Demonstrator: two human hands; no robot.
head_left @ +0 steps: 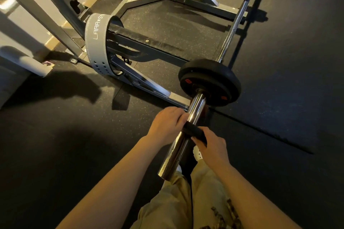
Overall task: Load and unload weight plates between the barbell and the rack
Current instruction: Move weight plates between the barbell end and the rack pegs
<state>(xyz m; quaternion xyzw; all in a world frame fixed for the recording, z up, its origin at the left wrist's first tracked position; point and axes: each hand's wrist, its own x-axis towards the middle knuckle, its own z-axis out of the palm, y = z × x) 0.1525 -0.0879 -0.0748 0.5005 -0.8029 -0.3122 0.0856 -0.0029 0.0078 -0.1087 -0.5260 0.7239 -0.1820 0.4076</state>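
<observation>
Both of our hands meet at a black clamp collar seated partway along the chrome barbell sleeve. Our left hand grips the collar's left side, fingers curled onto it and against the sleeve. Our right hand pinches the collar's right end between thumb and fingers. Below the sleeve we see our khaki trousers and a white shoe on the black rubber floor.

Farther along the sleeve, black round weight plates sit stacked against the barbell's inner collar, apart from the clamp. The long steel barbell shaft runs onward across the floor. To the left stands the grey steel rack, with a grey leather lifting belt looped around its black arm.
</observation>
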